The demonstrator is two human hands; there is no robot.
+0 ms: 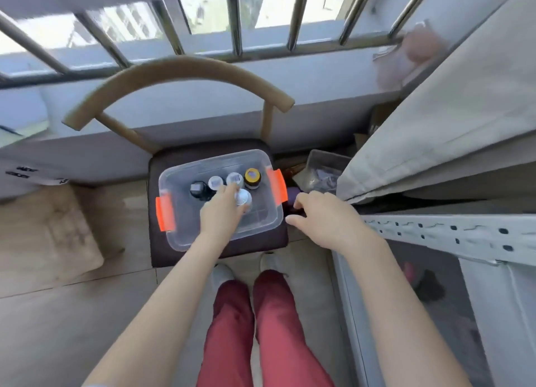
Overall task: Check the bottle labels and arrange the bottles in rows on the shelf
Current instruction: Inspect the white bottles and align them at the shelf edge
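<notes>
reaches left hand (220, 212) into clear orange-latched box (185, 230) at white-capped bottle (243, 197), grasp not discernible, beside black- and yellow-capped bottles (251, 177); holds right hand (322, 218) loose, empty.

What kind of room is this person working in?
Likely a room at home, perhaps an enclosed balcony: a barred window, a curtain, and a chair holding a clear bin of bottles.

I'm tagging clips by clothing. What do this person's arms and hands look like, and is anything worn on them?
The left hand and right hand show no gloves, rings or watch. The arms behind them are bare as far as the frame shows, though the picture is blurred.
</notes>
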